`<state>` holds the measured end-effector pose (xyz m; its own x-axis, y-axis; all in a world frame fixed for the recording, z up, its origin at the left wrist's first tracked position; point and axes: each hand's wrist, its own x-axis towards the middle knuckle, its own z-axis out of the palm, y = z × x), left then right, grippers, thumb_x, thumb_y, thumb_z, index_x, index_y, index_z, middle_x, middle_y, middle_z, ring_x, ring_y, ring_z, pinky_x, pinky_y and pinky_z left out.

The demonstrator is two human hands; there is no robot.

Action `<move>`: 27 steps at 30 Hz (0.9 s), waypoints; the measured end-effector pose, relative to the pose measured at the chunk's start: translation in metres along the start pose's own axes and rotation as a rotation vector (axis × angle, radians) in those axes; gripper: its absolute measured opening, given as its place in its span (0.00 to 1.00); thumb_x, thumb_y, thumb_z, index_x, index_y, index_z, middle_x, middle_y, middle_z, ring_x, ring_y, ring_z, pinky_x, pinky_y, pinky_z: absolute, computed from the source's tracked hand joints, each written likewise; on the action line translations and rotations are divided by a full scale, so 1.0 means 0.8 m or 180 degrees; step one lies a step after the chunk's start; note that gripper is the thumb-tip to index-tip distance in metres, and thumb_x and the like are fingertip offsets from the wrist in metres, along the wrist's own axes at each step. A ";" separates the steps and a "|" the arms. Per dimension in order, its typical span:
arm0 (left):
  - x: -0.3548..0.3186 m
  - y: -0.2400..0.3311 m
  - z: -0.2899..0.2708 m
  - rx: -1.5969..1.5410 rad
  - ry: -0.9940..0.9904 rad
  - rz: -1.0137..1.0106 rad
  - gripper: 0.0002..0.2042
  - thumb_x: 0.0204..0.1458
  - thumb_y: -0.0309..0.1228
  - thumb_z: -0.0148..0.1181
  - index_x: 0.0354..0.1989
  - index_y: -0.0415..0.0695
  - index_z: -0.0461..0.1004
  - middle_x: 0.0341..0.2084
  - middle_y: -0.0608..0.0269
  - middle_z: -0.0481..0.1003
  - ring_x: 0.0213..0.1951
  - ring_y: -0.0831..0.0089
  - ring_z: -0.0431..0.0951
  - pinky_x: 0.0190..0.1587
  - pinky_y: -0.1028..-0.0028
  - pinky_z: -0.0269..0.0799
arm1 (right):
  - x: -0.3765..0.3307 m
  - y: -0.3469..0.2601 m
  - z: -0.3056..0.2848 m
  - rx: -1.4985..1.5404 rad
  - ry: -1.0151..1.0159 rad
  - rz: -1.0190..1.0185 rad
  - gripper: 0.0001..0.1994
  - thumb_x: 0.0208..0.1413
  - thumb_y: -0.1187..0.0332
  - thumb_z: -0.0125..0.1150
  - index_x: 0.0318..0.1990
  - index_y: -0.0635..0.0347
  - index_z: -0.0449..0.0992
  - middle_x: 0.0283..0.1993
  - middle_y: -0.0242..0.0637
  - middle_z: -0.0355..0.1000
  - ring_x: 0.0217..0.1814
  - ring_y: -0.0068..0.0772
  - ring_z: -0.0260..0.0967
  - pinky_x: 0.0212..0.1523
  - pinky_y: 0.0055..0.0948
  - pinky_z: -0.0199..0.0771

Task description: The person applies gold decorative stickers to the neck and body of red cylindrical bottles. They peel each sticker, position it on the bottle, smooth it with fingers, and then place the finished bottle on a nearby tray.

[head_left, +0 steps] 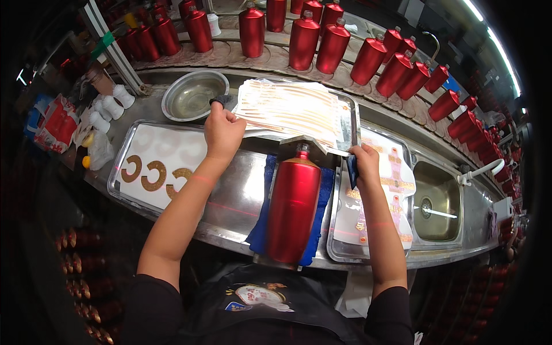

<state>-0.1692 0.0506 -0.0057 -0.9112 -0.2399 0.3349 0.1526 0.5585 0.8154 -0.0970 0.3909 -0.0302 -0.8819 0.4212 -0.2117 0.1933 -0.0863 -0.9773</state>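
Note:
A red metallic bottle (pixel 293 210) lies neck away from me on a blue cloth (pixel 326 198), its neck at a metal holder. Beyond it, white sheets with gold strips (pixel 287 109) are stacked on a metal tray (pixel 355 123). My left hand (pixel 224 132) is closed at the left edge of the sheets, pinching it; something dark covers a fingertip. At the sheets' lower right corner, my right hand (pixel 367 164) is closed on a dark blue flat piece (pixel 352 171). Whether it also grips the sheet is hidden.
On the left lie a tray with gold C-shaped decals (pixel 153 175) and a metal bowl (pixel 194 96) of water. To the right are a tray of pink and gold decals (pixel 397 172) and a sink (pixel 437 201). Several red bottles (pixel 303 41) stand along a conveyor behind.

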 end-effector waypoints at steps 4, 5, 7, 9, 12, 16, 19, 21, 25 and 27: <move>-0.009 -0.019 -0.007 -0.0313 -0.0179 -0.0544 0.16 0.43 0.26 0.65 0.33 0.35 0.62 0.20 0.56 0.78 0.24 0.62 0.78 0.32 0.64 0.73 | 0.003 0.001 -0.001 -0.0022 0.0019 -0.0033 0.05 0.51 0.72 0.60 0.30 0.65 0.77 0.24 0.29 0.70 0.21 0.20 0.62 0.23 0.25 0.59; -0.010 -0.022 -0.011 -0.0425 -0.0294 -0.0662 0.18 0.45 0.28 0.66 0.35 0.34 0.61 0.21 0.56 0.78 0.24 0.65 0.78 0.33 0.67 0.73 | 0.002 0.000 -0.003 -0.0080 -0.0021 0.0013 0.04 0.50 0.72 0.60 0.30 0.64 0.77 0.23 0.28 0.70 0.20 0.18 0.61 0.22 0.23 0.58; -0.009 -0.030 -0.021 -0.0418 -0.0351 -0.1006 0.18 0.46 0.29 0.66 0.35 0.34 0.62 0.21 0.57 0.78 0.25 0.66 0.77 0.34 0.68 0.73 | 0.000 -0.002 -0.007 -0.0061 -0.0111 0.0056 0.06 0.54 0.69 0.62 0.31 0.63 0.78 0.22 0.26 0.69 0.19 0.17 0.60 0.21 0.22 0.57; -0.005 -0.037 -0.033 -0.0294 -0.0380 -0.1225 0.16 0.48 0.29 0.65 0.35 0.35 0.63 0.24 0.57 0.78 0.27 0.70 0.77 0.35 0.70 0.73 | -0.006 -0.007 -0.014 -0.0111 -0.0121 0.0097 0.11 0.59 0.63 0.65 0.33 0.63 0.79 0.24 0.26 0.71 0.21 0.15 0.61 0.23 0.21 0.58; 0.008 -0.046 -0.049 -0.0534 -0.0078 -0.1065 0.14 0.50 0.29 0.63 0.34 0.36 0.64 0.28 0.59 0.79 0.30 0.72 0.77 0.37 0.71 0.73 | -0.024 -0.016 -0.027 -0.0484 0.0325 -0.0219 0.17 0.60 0.62 0.64 0.49 0.70 0.78 0.34 0.34 0.76 0.31 0.18 0.66 0.32 0.20 0.64; 0.019 -0.046 -0.040 -0.1586 -0.0537 -0.1266 0.18 0.54 0.32 0.67 0.39 0.37 0.62 0.30 0.58 0.79 0.34 0.75 0.77 0.39 0.73 0.73 | -0.059 -0.028 -0.047 -0.0484 0.0286 -0.0434 0.20 0.60 0.64 0.62 0.55 0.69 0.75 0.38 0.38 0.77 0.37 0.21 0.69 0.38 0.22 0.66; 0.023 -0.047 -0.032 -0.1484 -0.0752 -0.1401 0.20 0.53 0.30 0.69 0.41 0.37 0.60 0.34 0.55 0.79 0.32 0.74 0.79 0.35 0.75 0.76 | -0.082 -0.030 -0.056 -0.0573 0.0190 -0.0493 0.18 0.62 0.65 0.61 0.55 0.66 0.76 0.38 0.35 0.78 0.34 0.17 0.68 0.34 0.18 0.65; 0.022 -0.048 -0.030 -0.1351 -0.0638 -0.1364 0.19 0.51 0.26 0.69 0.38 0.38 0.59 0.31 0.55 0.79 0.28 0.75 0.78 0.31 0.76 0.75 | -0.096 -0.031 -0.059 -0.0548 0.0203 -0.0332 0.18 0.61 0.65 0.61 0.56 0.66 0.76 0.38 0.35 0.78 0.32 0.15 0.67 0.33 0.16 0.63; 0.021 -0.033 -0.043 -0.1188 -0.0287 -0.0885 0.18 0.49 0.20 0.68 0.31 0.40 0.58 0.24 0.55 0.80 0.23 0.78 0.76 0.26 0.76 0.72 | -0.124 -0.050 -0.052 -0.0510 0.0268 -0.0581 0.18 0.60 0.71 0.60 0.57 0.65 0.75 0.39 0.31 0.76 0.30 0.11 0.62 0.31 0.13 0.59; 0.019 0.000 -0.048 -0.1145 -0.0284 -0.0722 0.16 0.50 0.21 0.67 0.29 0.38 0.59 0.24 0.56 0.80 0.25 0.80 0.76 0.28 0.76 0.73 | -0.137 -0.072 -0.035 -0.0498 0.0268 -0.0765 0.17 0.61 0.74 0.59 0.57 0.66 0.75 0.40 0.30 0.75 0.37 0.13 0.67 0.37 0.14 0.63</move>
<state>-0.1683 0.0161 0.0176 -0.9641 -0.2464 0.0990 0.0539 0.1833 0.9816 0.0006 0.3750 0.0497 -0.8729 0.4867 0.0332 0.0530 0.1622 -0.9853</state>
